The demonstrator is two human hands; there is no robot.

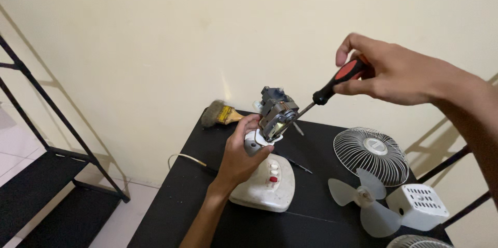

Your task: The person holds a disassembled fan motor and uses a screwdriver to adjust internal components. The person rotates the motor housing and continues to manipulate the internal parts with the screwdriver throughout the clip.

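At the centre of the frame the left hand [243,152] wraps its fingers around the neck of a white fan base [267,183], just under the bare motor [277,113]. From the upper right, the right hand [386,71] pinches a red-and-black screwdriver [332,86], tip at the motor, on the black table [197,196]

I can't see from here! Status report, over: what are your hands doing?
Left hand grips fan stand under bare motor. Right hand holds screwdriver, tip at motor. Blades, grille lie aside; nothing blocking.
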